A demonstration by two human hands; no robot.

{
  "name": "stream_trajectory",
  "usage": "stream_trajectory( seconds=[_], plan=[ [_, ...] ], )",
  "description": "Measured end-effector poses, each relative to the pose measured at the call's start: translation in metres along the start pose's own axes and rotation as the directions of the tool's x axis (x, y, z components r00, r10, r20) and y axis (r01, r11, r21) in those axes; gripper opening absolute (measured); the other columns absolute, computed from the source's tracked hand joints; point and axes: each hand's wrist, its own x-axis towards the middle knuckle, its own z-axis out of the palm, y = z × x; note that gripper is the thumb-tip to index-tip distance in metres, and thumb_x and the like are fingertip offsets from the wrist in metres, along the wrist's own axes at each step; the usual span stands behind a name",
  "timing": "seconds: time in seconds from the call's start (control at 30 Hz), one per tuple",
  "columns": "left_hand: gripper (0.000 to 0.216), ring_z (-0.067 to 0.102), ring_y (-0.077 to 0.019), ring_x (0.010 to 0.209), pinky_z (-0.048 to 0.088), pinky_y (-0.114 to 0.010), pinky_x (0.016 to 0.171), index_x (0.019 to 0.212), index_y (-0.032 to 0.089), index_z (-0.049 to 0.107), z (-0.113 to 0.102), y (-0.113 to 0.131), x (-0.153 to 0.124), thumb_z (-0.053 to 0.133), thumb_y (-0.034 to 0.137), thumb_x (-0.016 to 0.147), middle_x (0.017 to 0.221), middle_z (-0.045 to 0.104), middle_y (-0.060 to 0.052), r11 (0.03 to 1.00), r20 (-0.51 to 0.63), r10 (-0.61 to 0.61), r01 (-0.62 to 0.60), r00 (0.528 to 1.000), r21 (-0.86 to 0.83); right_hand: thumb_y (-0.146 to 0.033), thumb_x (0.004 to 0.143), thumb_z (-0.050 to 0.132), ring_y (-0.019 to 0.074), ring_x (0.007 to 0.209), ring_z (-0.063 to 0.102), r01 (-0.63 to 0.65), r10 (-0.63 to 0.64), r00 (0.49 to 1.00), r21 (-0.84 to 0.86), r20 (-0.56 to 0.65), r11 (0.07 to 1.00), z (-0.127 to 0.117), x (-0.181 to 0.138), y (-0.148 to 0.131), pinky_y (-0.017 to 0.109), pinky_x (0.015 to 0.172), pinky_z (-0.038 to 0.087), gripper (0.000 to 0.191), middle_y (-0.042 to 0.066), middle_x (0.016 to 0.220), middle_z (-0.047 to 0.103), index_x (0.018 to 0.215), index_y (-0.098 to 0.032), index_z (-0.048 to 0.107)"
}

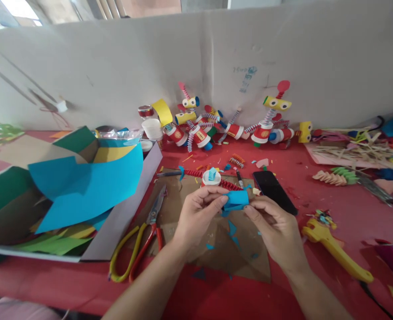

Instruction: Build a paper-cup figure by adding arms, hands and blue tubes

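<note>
Between my two hands is a small curled piece of blue paper (237,198), bent into a roll. My left hand (201,212) pinches its left end with thumb and fingers. At its right end my right hand (276,226) grips the paper the same way. Just beyond them lies a paper cup figure (211,178) with red folded-paper arms and a pleated blue piece on the cup. Blue paper scraps (232,229) are scattered on the brown cardboard (250,262) below my hands.
Red-and-yellow scissors (152,218) lie left, beside a box (99,242) of coloured paper sheets. A black phone (274,192) and a yellow glue gun (336,251) are on the right. Several finished cup figures (262,132) stand along the back panel. Wooden sticks (366,149) lie far right.
</note>
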Motion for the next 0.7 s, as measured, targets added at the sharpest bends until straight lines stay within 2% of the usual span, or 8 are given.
stream_trajectory(
  seconds=[0.5,0.7],
  plan=[
    [0.011,0.052,-0.0074,0.062,0.040,-0.019,0.060,0.087,0.018,0.074,0.0009,0.0011,-0.0016,0.072,0.024,0.077,0.070,0.066,0.000,1.000,0.011,0.002,-0.002,1.000,-0.009,-0.030,0.089,0.062,0.0124,0.075,0.057,-0.013,0.012,0.999,-0.024,-0.038,1.000,0.0020,0.0003,0.0045,0.025,0.069,0.044,0.013,-0.002,0.080,0.062,0.078,-0.023,0.065],
    [0.012,0.052,-0.0074,0.064,0.039,-0.019,0.061,0.089,0.018,0.073,0.0025,0.0002,-0.0020,0.070,0.024,0.078,0.073,0.067,0.000,1.000,0.009,-0.017,0.017,1.000,-0.003,-0.031,0.088,0.063,0.0131,0.076,0.057,-0.033,0.031,0.997,-0.039,-0.069,0.999,0.0031,-0.0008,0.0074,0.026,0.071,0.044,0.014,-0.001,0.080,0.062,0.077,-0.022,0.064]
  ],
)
